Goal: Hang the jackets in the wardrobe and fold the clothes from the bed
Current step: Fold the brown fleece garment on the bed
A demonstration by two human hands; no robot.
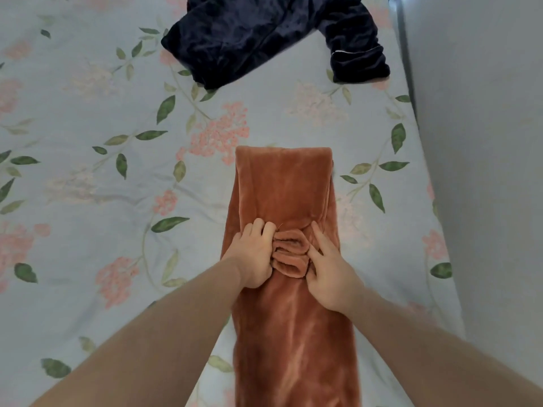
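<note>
A rust-orange fleece garment [282, 186] lies folded into a long narrow strip down the bed, its far end squared off. Both hands are on its middle, where the cloth is bunched into ruffles [291, 254]. My left hand [255, 257] has its fingers curled into the bunched fabric from the left. My right hand [329, 268] pinches the bunched fabric from the right between its thumb and straight fingers. A dark navy velvet garment [264, 33] lies crumpled at the far end of the bed, one cuffed sleeve spread to the right.
The bed carries a pale blue sheet [102, 171] printed with pink flowers and green leaves. A grey wall [484, 142] runs close along the bed's right edge.
</note>
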